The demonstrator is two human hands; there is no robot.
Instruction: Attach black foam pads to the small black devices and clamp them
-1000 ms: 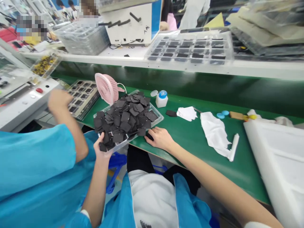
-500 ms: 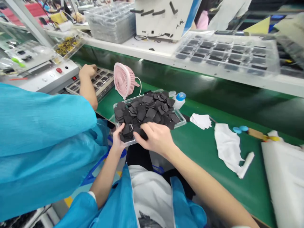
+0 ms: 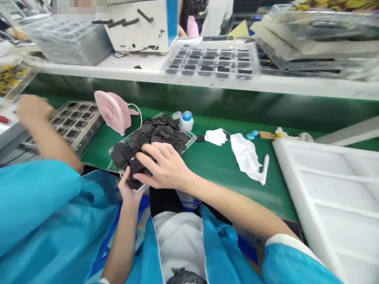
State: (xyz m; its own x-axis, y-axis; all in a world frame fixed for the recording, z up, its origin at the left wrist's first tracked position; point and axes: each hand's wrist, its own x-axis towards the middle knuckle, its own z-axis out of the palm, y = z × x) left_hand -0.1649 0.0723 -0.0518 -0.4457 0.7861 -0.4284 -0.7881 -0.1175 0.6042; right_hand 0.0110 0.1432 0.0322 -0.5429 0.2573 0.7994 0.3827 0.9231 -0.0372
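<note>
Thin black squares (image 3: 160,128) with rounded corners lie heaped in a clear plastic tray (image 3: 191,142) at the table's front edge. My left hand (image 3: 129,191) grips clear plastic at the near left corner, thumb on top and fingers hidden below. Whether this corner belongs to the same tray or a smaller one I cannot tell. My right hand (image 3: 164,165) rests over the near part of the heap, fingers apart and curved down onto the black squares. Its fingertips touch the pieces, and no piece is lifted.
Left of the tray stand a pink fan (image 3: 114,112) and a compartment tray (image 3: 75,122); a co-worker's arm (image 3: 50,130) reaches there. A white bottle with blue cap (image 3: 186,121) stands behind. To the right lie white cloth (image 3: 244,156) and a large white divided tray (image 3: 334,189).
The view has swung to the right. My right hand, earlier pinching black pieces over the near corner, is now spread over the heap. My left hand keeps its hold.
</note>
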